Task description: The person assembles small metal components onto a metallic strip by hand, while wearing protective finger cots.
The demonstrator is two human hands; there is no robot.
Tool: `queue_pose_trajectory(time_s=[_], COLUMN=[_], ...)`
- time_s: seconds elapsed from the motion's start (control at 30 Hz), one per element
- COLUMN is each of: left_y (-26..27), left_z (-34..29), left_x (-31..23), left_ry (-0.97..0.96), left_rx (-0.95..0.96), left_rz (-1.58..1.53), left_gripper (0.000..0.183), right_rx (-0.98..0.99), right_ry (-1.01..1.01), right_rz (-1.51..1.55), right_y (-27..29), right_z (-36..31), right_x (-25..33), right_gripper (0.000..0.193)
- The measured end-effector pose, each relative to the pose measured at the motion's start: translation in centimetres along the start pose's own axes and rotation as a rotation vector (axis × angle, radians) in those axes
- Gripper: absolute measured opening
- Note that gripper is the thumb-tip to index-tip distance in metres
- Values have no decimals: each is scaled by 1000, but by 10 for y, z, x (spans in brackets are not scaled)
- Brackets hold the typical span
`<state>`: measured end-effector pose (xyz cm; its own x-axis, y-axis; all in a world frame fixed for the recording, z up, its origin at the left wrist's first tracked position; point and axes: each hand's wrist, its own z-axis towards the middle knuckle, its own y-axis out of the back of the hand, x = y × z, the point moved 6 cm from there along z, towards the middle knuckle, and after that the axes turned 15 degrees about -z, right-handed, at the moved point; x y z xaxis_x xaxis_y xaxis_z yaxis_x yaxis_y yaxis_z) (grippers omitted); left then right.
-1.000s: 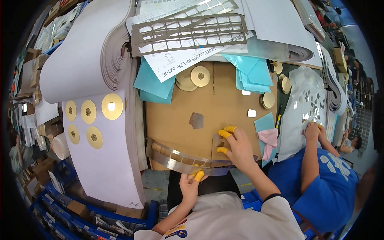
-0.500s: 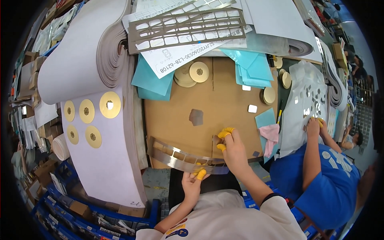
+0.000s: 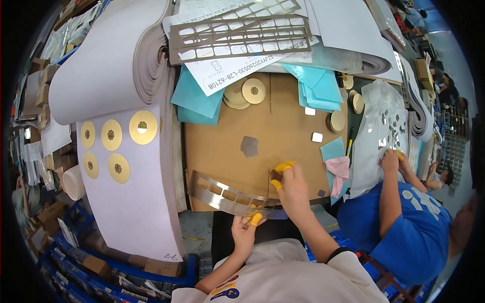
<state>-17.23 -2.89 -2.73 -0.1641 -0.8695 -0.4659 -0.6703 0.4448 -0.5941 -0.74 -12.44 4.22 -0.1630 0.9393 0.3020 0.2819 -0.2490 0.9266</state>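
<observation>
My left hand [image 3: 244, 235], with yellow finger cots, is closed on a thin, bowed metal strip [image 3: 207, 192] with a row of rectangular windows. It holds the strip near its right part, over the near edge of the cardboard. My right hand [image 3: 294, 191], also in yellow finger cots, pinches what looks like a small dark thin plate [image 3: 273, 177] just above the strip's right end; the fingers partly hide it. Farther off on the brown cardboard [image 3: 222, 151] lies a little overlapping pile of grey thin plates [image 3: 249, 146].
Gold discs with dark centres [image 3: 118, 168] lie on a white sheet stack at left; more gold discs [image 3: 253, 91] sit at the back. Teal sheets [image 3: 316, 88], windowed metal frames [image 3: 242, 38] and a pink cloth [image 3: 337, 174] surround the cardboard. A co-worker in blue [image 3: 399, 227] works at right.
The view has shifted slightly. The strip has tilted a little in my left hand, its shine changed. My right hand stays close to the strip's right end, barely moved.
</observation>
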Motion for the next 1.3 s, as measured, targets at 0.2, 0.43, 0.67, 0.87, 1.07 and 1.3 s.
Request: queue_pose_trajectory(time_s=[0.2,0.43,0.67,0.87,1.07,1.3], left_y=[6,2,4,8,-6,-22], left_z=[0,2,7,8,9,15], left_x=[3,1,2,5,4,0], left_ry=[-7,7,19,20,74,61], left_rx=[9,0,-13,16,-1,-12], left_rz=[-24,-50,-74,-75,-106,-164], left_gripper=[32,33,33,32,36,33], right_rx=[77,90,95,112,-26,-255], right_ry=[35,86,44,59,468,473], right_rz=[-17,-92,-49,62,-156,-110], right_y=[-3,-5,3,-3,-9,18], right_z=[-2,-1,-1,2,52,57], right_x=[-8,-5,-4,-3,37,46], right_gripper=[26,24,29,22,25,36])
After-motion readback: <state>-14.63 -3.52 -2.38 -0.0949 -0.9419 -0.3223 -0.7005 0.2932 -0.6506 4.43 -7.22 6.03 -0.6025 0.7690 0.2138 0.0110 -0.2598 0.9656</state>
